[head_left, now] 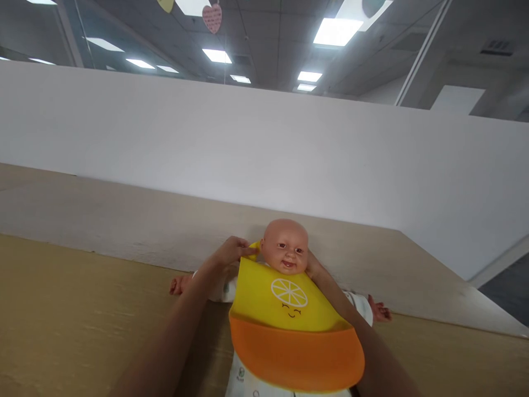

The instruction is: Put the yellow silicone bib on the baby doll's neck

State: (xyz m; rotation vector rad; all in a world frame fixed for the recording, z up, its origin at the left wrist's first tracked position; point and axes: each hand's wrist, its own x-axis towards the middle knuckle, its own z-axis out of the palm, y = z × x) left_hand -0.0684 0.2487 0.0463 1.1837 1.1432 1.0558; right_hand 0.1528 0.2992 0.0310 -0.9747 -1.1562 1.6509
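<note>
Pinching: left hand (235, 251) grips the yellow strap (254, 249) of the bib (295, 322).
Hiding: right hand (313, 266) is partly behind the doll (285, 245); can't tell its grip.
Bib: on the doll's chest, orange pocket (300, 355) down low.

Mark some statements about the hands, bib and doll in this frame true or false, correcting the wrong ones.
1. The left hand pinches the yellow strap of the bib. True.
2. The bib's pocket is green. False: the pocket is orange.
3. The right hand is beside the neck of the doll, its fingertips hidden. True.
4. The doll's arms are folded over its chest. False: they spread out sideways.
5. A citrus-slice print decorates the bib. True.
</note>
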